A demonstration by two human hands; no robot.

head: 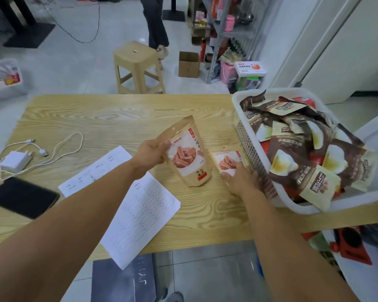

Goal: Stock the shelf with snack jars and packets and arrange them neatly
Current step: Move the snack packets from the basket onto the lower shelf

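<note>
**Two snack packets in hand beside the basket**

Nearest, printed sheets [140,214] lie on the wooden bench [205,214]. The left grip [150,156] curls round the left edge of a kraft packet [186,155], held near upright with its base on the bench. Just to its right, the right grip [241,179] lies spread and flat on a smaller packet [224,159], which lies beside the white basket [247,138] heaped with brown packets [292,153]. Beyond stand a stool [138,59] and the metal shelf [236,34].
</note>
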